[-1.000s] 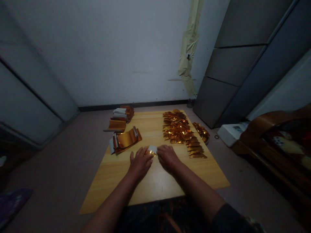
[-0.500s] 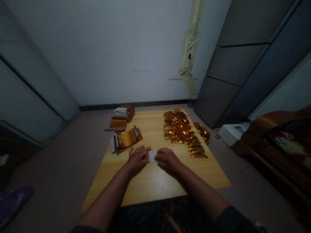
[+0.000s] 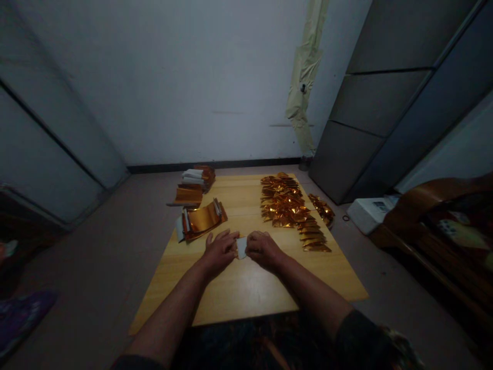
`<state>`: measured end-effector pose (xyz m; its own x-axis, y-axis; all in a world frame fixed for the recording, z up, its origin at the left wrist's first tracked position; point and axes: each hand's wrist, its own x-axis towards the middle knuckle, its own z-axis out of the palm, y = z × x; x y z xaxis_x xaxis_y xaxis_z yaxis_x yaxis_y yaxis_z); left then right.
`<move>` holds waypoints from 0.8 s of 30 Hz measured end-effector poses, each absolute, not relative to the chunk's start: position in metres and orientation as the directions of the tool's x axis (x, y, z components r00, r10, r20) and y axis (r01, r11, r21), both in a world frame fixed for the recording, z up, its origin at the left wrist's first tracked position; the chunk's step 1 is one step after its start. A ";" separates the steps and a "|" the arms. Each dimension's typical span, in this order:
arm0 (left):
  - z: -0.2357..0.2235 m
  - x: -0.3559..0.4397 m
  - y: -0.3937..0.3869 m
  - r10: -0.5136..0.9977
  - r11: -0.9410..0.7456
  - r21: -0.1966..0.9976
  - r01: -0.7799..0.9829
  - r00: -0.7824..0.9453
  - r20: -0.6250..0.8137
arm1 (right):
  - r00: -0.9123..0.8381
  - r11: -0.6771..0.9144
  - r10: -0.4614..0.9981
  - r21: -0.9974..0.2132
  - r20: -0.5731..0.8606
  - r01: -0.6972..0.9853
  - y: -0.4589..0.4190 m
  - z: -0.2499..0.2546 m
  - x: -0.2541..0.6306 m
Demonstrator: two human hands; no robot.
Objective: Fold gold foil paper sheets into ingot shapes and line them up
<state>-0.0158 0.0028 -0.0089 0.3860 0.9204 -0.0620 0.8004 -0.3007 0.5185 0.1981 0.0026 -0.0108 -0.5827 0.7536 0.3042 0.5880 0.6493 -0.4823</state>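
Between my two hands lies a small piece of paper (image 3: 241, 247), its pale side up, low over the wooden table (image 3: 246, 298). My left hand (image 3: 221, 251) is closed on its left edge with thumb and forefinger, the other fingers reaching forward. On the right edge, my right hand (image 3: 263, 250) pinches the paper with curled fingers. Both sides of the paper are partly hidden by the fingers. Ahead of my left hand rests a stack of curled gold foil sheets (image 3: 203, 218) with pale backs. Rows of folded gold foil pieces (image 3: 283, 200) lie beyond my right hand.
More foil sheets (image 3: 189, 195) sit at the table's far left edge. Beside the right edge, lower down, is another heap of gold foil pieces (image 3: 322, 209). A white box (image 3: 365, 215) and a wooden seat (image 3: 431, 216) stand right. Behind the table is a wall (image 3: 185, 92).
My right hand has shifted slightly, its fingers curling closer over the paper's right edge. My left hand stays nearly in place. The whole view has moved a little.
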 end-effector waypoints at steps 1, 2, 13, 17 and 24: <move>-0.009 -0.016 0.003 0.920 -0.300 0.522 0.798 0.386 -0.061 | -0.587 0.654 0.748 -0.494 0.310 0.572 0.002 -0.011 0.197; -0.009 -0.016 0.003 0.921 -0.301 0.526 0.796 0.386 -0.056 | -0.594 0.658 0.741 -0.515 0.312 0.550 0.002 -0.010 0.196; -0.008 -0.016 0.001 0.924 -0.293 0.539 0.789 0.379 -0.052 | -0.558 0.582 0.732 -0.785 0.391 0.212 0.003 -0.015 0.196; -0.010 -0.016 0.002 0.925 -0.292 0.545 0.786 0.376 -0.046 | -0.562 0.514 0.749 -0.843 0.351 0.159 0.009 -0.017 0.198; -0.010 -0.017 0.002 0.924 -0.296 0.540 0.788 0.380 -0.049 | -0.596 0.362 0.788 -0.898 0.153 0.249 0.016 -0.003 0.195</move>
